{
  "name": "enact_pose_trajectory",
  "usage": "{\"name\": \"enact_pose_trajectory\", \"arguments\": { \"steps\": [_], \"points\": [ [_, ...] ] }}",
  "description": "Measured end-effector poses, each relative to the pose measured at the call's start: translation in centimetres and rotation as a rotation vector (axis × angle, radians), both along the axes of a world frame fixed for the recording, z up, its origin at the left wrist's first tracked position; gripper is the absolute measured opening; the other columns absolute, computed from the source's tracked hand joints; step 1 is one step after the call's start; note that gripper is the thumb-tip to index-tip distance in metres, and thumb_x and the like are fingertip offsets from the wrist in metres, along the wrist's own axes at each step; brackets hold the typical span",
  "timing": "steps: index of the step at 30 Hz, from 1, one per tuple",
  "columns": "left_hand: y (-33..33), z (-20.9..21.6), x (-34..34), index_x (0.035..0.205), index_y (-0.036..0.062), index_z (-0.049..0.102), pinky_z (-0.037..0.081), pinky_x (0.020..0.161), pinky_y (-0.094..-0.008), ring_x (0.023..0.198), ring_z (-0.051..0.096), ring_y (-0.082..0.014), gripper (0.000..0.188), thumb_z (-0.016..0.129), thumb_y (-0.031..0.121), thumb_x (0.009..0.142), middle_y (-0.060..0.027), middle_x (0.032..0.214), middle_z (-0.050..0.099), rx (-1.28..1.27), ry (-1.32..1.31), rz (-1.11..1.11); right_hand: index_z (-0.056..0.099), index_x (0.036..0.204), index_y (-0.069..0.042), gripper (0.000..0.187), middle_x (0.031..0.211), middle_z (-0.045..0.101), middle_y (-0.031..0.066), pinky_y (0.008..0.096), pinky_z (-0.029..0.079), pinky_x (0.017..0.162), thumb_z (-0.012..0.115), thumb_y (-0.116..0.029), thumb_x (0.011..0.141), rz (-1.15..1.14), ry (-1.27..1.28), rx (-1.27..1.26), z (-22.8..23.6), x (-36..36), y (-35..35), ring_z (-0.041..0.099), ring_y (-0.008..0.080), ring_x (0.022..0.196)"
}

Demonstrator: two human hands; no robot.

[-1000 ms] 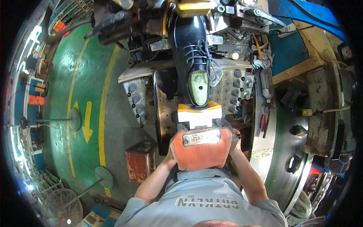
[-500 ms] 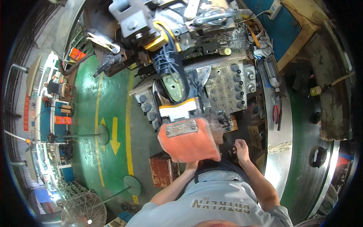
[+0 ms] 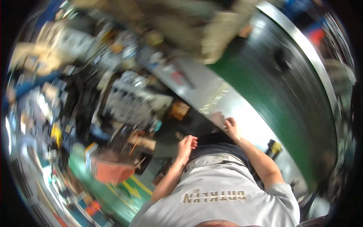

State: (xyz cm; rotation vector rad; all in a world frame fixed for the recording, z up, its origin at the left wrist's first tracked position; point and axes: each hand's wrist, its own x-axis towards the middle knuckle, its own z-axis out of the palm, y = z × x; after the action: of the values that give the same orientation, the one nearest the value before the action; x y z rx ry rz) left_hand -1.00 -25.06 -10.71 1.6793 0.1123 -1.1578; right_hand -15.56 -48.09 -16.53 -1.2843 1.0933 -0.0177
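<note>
My left hand (image 3: pixel 186 146) hangs in front of my waist with its fingers loosely bent and slightly apart, and nothing shows in it. To its right, my right hand (image 3: pixel 231 128) hovers by the edge of the long metal bench (image 3: pixel 245 113), its fingers half curled with no object visible between them. A faint hand-like smear on the bench beside it looks like a reflection. Off to the left stands the blurred machine (image 3: pixel 126 104) with its studded metal plate. Its orange-red pad (image 3: pixel 113 171) lies farther left and nearer. The black shoe on the machine cannot be made out now.
Red-handled pliers (image 3: pixel 177 76) lie blurred on the bench's far part. A brown carton (image 3: pixel 180 109) sits below, between machine and bench. Right of the bench runs a green strip (image 3: pixel 245 79) beside a dark curved surface. A yellow-and-black object (image 3: pixel 275 146) is near my right elbow.
The view has swung right, so the machine and orange-red pad now lie at the left. My left hand has come out from behind the pad; my right hand is now beside the bench.
</note>
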Motion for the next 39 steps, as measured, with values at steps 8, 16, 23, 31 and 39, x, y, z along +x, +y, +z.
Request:
{"name": "enact_pose_trajectory", "arguments": {
  "steps": [8,16,23,31,39],
  "points": [
    [-14.9,3.2,-3.0,0.099,0.0009,0.066,0.049,0.063,-0.0247,0.071,0.061,-0.0113,0.033,0.051,0.030,0.101,-0.0042,0.081,0.064,-0.048,-0.037,-0.219,0.056,0.106,-0.002,0.022,0.083,0.059,0.0052,0.0274,0.049,0.062,0.052,-0.021,0.096,-0.483,-0.031,-0.069,-0.2,-9.3,-15.3,0.058,0.0126,0.070],
    [-23.2,6.2,-2.8,0.100,-0.0012,0.068,0.049,0.065,-0.0248,0.073,0.061,-0.0113,0.024,0.059,0.021,0.097,-0.0053,0.083,0.066,-0.011,-0.148,-0.329,0.052,0.119,-0.002,0.042,0.110,0.059,0.0193,0.0406,0.046,0.091,0.064,-0.025,0.087,-0.478,0.166,-0.853,-2.3,-9.6,-40.6,0.057,0.0331,0.104],
    [-32.6,6.6,-2.1,0.101,-0.0017,0.068,0.049,0.068,-0.0258,0.076,0.061,-0.0120,0.019,0.059,0.014,0.096,-0.0050,0.084,0.066,-0.097,-0.168,-0.422,0.069,0.098,-0.010,0.031,0.103,0.065,0.0133,0.0526,0.033,0.102,0.061,-0.039,0.088,0.051,0.525,-1.074,-3.8,-8.8,-52.5,0.059,0.0332,0.106],
    [-41.0,6.6,-1.0,0.117,0.0001,0.059,0.037,0.101,-0.0397,0.123,0.042,-0.0300,0.050,0.079,0.023,0.077,-0.0170,0.123,0.050,-0.286,-0.714,-0.857,0.064,0.072,-0.014,0.027,0.056,0.059,0.0121,0.0431,0.052,0.051,0.054,-0.030,0.091,0.829,-0.457,-1.077,10.5,1.7,-34.2,0.064,0.0306,0.053],
    [-32.0,8.1,2.3,0.117,-0.0059,0.058,0.049,0.093,-0.0355,0.101,0.064,-0.0214,0.046,0.076,0.018,0.083,-0.0133,0.112,0.067,-0.285,0.484,-0.451,0.058,0.109,0.004,0.059,0.099,0.065,0.0173,0.0355,0.051,0.082,0.072,-0.045,0.081,-0.408,-0.086,-0.574,-0.9,13.9,-46.2,0.064,0.0247,0.090]
  ]
}}
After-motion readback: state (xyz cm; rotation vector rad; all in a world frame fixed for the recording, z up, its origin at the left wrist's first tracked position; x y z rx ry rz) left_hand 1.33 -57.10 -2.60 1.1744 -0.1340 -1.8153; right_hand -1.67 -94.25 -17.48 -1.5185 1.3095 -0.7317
